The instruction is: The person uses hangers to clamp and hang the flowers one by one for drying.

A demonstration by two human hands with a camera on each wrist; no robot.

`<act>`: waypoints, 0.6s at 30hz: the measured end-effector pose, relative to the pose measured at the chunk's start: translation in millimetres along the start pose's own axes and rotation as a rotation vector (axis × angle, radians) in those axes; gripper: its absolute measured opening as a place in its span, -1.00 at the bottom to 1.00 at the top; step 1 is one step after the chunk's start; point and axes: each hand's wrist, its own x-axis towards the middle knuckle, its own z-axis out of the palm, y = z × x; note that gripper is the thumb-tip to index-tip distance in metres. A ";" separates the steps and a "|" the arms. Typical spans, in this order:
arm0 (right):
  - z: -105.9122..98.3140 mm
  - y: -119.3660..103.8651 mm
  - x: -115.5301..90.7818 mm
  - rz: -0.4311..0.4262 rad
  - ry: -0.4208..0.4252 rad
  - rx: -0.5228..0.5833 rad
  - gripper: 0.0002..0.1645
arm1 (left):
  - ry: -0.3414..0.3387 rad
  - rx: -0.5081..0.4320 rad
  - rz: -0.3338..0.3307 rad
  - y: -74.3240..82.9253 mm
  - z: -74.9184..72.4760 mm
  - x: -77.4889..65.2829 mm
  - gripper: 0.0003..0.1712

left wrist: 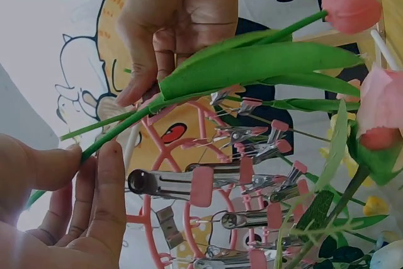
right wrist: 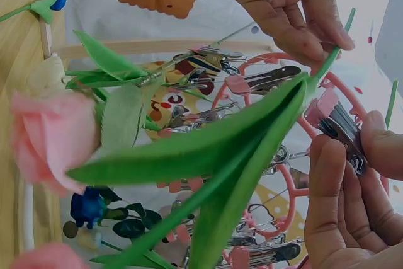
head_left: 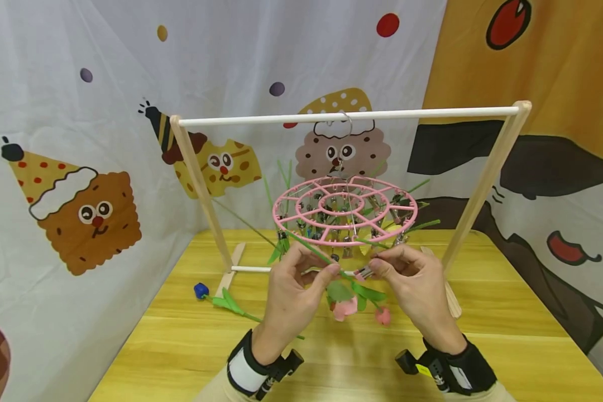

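Note:
My left hand [head_left: 297, 293] pinches the green stem of a pink artificial tulip [left wrist: 352, 8] between thumb and fingers. The flower hangs head down, its long leaves [right wrist: 182, 146] below the pinched part. With thumb and fingertips my right hand [head_left: 419, 290] squeezes a metal clip [right wrist: 341, 127] with pink tips, which sits right at the stem above the leaves. Both hands work at the near rim of a round pink hanging rack [head_left: 415, 210]. A pink rose [right wrist: 53, 140] hangs beside the tulip, and many similar clips dangle from the rack.
A wooden stand with a white top rod [head_left: 256, 118] carries the rack by a hook [head_left: 350, 124]. Several other artificial flowers hang on it, among them a blue one [right wrist: 88, 207]. A blue tulip [head_left: 201, 290] lies left on the wooden table [head_left: 507, 357].

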 end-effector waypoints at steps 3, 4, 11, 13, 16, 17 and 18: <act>0.7 0.0 -0.3 0.006 0.001 0.027 -0.85 | -0.001 0.001 -0.025 0.1 1.9 -0.4 -0.70; 0.6 -0.2 -0.2 0.005 0.003 0.030 -0.86 | -0.001 0.000 -0.031 0.6 2.8 -0.4 -0.70; 0.2 -2.0 0.1 0.029 -0.007 -0.015 -0.90 | -0.006 -0.013 -0.047 2.4 6.2 -1.3 -0.75; 0.5 -2.9 -0.1 0.041 -0.011 -0.032 -0.92 | -0.008 -0.018 -0.046 2.5 6.5 -1.9 -0.76; 0.7 -4.4 -0.5 0.054 -0.020 -0.033 -0.91 | -0.012 -0.019 -0.045 1.9 6.5 -2.4 -0.76; 0.7 -4.8 -0.5 0.053 -0.026 -0.038 -0.89 | -0.013 -0.020 -0.045 1.6 6.4 -2.5 -0.76; 0.6 -5.1 -0.4 0.049 -0.034 -0.043 -0.87 | -0.014 -0.020 -0.045 1.3 6.4 -2.4 -0.76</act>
